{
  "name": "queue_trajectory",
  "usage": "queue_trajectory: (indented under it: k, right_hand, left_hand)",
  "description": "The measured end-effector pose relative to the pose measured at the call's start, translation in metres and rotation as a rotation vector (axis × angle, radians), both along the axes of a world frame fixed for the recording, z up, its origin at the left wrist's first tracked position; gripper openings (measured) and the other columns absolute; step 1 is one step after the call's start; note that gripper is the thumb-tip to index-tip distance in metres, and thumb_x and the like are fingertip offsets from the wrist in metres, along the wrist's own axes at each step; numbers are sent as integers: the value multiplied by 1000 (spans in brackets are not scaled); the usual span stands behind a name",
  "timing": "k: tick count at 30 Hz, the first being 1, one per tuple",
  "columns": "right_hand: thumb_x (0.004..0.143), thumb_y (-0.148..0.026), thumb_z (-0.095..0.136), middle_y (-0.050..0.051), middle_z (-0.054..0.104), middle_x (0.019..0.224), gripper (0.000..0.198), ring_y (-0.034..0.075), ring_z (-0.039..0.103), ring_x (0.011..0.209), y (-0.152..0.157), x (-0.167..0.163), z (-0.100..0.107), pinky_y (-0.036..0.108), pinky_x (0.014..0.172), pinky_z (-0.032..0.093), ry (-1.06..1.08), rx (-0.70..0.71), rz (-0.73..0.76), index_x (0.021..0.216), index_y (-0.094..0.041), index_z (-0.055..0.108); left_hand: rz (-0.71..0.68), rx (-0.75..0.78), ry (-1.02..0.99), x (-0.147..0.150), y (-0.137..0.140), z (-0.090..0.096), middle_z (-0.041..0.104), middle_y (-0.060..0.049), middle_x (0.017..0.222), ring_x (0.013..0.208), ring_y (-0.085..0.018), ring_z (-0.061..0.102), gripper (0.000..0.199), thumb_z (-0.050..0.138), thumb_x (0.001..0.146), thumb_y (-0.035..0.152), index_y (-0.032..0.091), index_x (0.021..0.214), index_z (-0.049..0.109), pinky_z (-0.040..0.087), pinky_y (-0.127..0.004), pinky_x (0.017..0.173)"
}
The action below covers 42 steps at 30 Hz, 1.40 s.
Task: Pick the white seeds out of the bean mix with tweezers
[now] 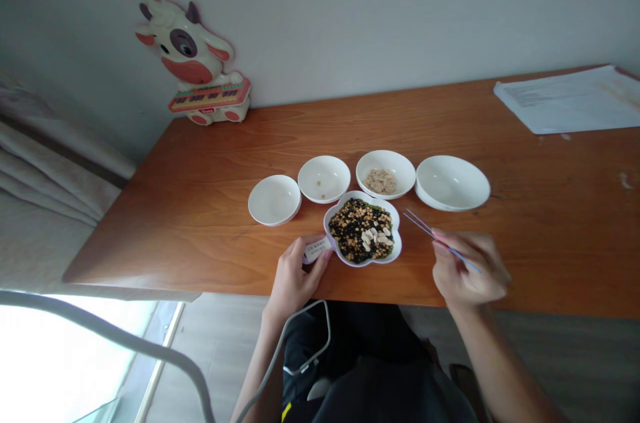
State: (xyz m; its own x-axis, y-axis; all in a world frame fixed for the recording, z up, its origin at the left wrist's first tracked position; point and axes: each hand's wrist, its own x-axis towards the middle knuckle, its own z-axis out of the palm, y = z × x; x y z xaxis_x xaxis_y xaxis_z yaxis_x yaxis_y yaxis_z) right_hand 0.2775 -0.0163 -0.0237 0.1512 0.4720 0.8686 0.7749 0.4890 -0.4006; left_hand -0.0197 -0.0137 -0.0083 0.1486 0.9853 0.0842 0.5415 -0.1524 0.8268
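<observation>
My left hand [295,276] grips the short handle of a flower-shaped bowl [396,253] near the table's front edge. The bowl holds mixed black, yellowish and green grains or beans, with a small heap of pale seeds [376,236] on top at the right. To its right, my right hand [470,266] pinches a pair of thin tweezers [423,223]. Their two tips are apart, point toward the bowls and have nothing visible between them. Behind stands a white bowl [385,163] with pale flat seeds [380,181] in it.
Also in the row are a left bowl [275,199] with nothing visible inside, a bowl [324,173] with a few yellowish bits, and a larger right bowl [453,183]. A cow toy keyboard [207,69] and papers [575,99] lie farther back. A grey cable [270,369] crosses my left forearm.
</observation>
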Motion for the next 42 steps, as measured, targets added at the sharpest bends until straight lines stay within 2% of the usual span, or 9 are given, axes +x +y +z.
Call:
queue_trajectory:
  k: [5, 11, 14, 21, 25, 30, 36, 38, 42]
  right_hand:
    - [96, -16, 62, 3, 78, 84, 17, 19, 71, 67, 0, -3, -6, 34, 60, 56, 89, -58, 91, 108, -25, 70]
    - [104, -20, 51, 3, 65, 87, 12, 15, 63, 71, 6, -9, -8, 31, 65, 53, 242, -71, 77, 111, -22, 60]
    - [105, -22, 51, 2, 61, 90, 7, 14, 60, 72, 9, -11, -7, 30, 65, 51, 293, -77, 83, 110, -23, 56]
    - [108, -21, 45, 5, 66, 93, 22, 14, 61, 71, 5, -11, -4, 30, 64, 52, 262, -253, 150, 111, -20, 66]
    - [108, -21, 45, 4, 65, 89, 19, 14, 63, 76, 5, -11, -4, 30, 68, 53, 277, -242, 170, 106, -21, 64]
    - [106, -19, 50, 2, 63, 89, 10, 11, 58, 67, 4, -12, -7, 27, 62, 51, 303, -269, 212, 103, -22, 59]
    - [101, -12, 54, 3, 66, 90, 11, 12, 63, 73, 18, -3, 14, 24, 61, 51, 106, -286, 379, 103, -21, 60]
    - [100, -10, 53, 3, 67, 88, 14, 14, 67, 80, 34, 2, 27, 25, 68, 55, -20, -278, 495, 105, -20, 61]
    - [99, -10, 54, 2, 69, 83, 14, 14, 68, 73, 74, 8, 41, 25, 63, 54, -184, -250, 649, 104, -22, 61]
  left_hand:
    - [-2, -4, -3, 0, 1, 4, 80, -9, 110, 98, -23, 76, 25, 66, 103, 42, 21, 117, 70, 58, -33, 87]
    - [-52, -59, -17, -4, 17, 15, 77, -8, 108, 97, -21, 73, 30, 62, 105, 48, 20, 108, 71, 56, -33, 89]
    - [-92, -142, -38, -2, 31, 21, 77, -8, 115, 98, -21, 74, 35, 61, 104, 53, 20, 116, 68, 57, -32, 83]
    - [-207, -186, 225, 7, 51, 38, 72, -2, 81, 72, -16, 63, 44, 55, 106, 56, 19, 84, 67, 43, -30, 65]
    - [-200, -185, 234, 9, 51, 36, 71, 0, 78, 68, -15, 61, 44, 53, 107, 53, 19, 81, 63, 38, -30, 63]
    - [-175, -160, 144, 4, 43, 29, 74, -1, 84, 73, -16, 67, 38, 56, 105, 54, 20, 91, 68, 45, -29, 67]
    - [-169, -59, 91, -1, 31, 19, 78, -4, 103, 88, -20, 74, 30, 67, 99, 50, 22, 110, 68, 55, -31, 79]
    - [-142, -14, 97, -1, 27, 14, 78, -5, 106, 91, -21, 75, 29, 67, 99, 48, 22, 111, 67, 56, -33, 81]
    - [-123, 16, 85, 0, 24, 8, 78, -5, 108, 93, -22, 75, 30, 67, 99, 48, 22, 115, 65, 58, -35, 85]
